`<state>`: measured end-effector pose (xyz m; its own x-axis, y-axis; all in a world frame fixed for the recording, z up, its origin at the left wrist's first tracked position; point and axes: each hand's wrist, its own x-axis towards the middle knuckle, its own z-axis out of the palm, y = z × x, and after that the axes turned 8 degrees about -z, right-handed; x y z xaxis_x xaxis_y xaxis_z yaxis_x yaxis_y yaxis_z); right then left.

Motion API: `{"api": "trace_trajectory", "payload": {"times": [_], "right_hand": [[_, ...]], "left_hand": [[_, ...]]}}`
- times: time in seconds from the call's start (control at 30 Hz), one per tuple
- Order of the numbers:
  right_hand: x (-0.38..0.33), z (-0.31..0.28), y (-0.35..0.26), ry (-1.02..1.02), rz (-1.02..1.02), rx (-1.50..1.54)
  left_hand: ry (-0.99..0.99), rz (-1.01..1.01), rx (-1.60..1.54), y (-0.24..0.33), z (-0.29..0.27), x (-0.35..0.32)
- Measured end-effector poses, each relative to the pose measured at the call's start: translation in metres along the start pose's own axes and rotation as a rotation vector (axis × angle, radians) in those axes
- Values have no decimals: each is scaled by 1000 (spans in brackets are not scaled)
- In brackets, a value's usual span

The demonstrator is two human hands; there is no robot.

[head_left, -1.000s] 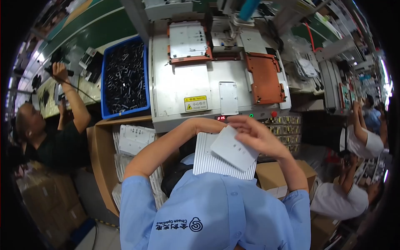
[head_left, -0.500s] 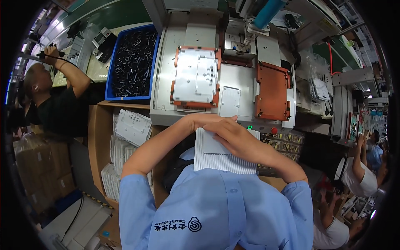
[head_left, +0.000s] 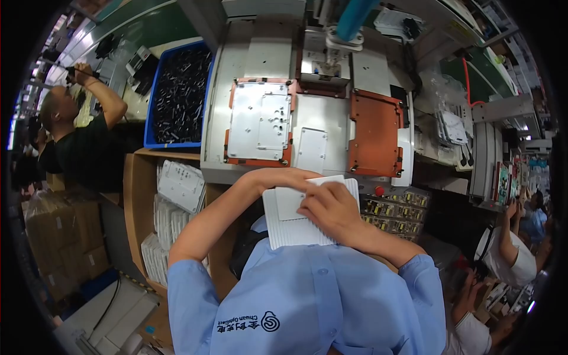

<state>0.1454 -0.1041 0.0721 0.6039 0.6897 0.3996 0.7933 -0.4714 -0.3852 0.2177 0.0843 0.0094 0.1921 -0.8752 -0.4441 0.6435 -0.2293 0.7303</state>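
I hold a white ribbed housing (head_left: 313,235) close to my chest; it has fine parallel fins and a smooth raised panel (head_left: 288,204). My left hand (head_left: 294,177) comes in at the far edge of the housing and grips it there, its fingertips mostly hidden. Over the right half lies my right hand (head_left: 332,207), fingers bent and pressing on the panel. Just beyond, on the machine bed, a white perforated plate (head_left: 245,127) sits in an orange fixture (head_left: 232,161). To the right is a second orange fixture (head_left: 376,136) without a plate, and between them a small white plate (head_left: 312,149).
A blue bin (head_left: 148,121) of small black parts stands left of the machine. Below it a cardboard box (head_left: 131,213) holds stacked white plates (head_left: 180,184). A press head (head_left: 344,42) hangs over the bed. A red button (head_left: 379,191) and circuit boards (head_left: 395,208) are at right. Co-workers sit on both sides.
My right hand has gone from lying stretched across the housing's far edge to bent fingers on its panel. The housing has tilted slightly and shifted left. The whole bench appears shifted left in view.
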Motion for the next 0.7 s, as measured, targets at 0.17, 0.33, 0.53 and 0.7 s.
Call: {"api": "trace_trajectory", "payload": {"times": [0.17, 0.33, 0.53, 0.7], "right_hand": [[-18, -24, 4, 23, 126, -30], [-11, -60, 12, 310, 372, 187], [-23, -59, 19, 899, 780, 729], [-56, -72, 54, 973, 868, 727]], "left_hand": [[205, -31, -201, 45, 37, -24], [757, 406, 474, 74, 103, -1], [655, 645, 479, 78, 133, 81], [508, 640, 609, 84, 126, 122]]}}
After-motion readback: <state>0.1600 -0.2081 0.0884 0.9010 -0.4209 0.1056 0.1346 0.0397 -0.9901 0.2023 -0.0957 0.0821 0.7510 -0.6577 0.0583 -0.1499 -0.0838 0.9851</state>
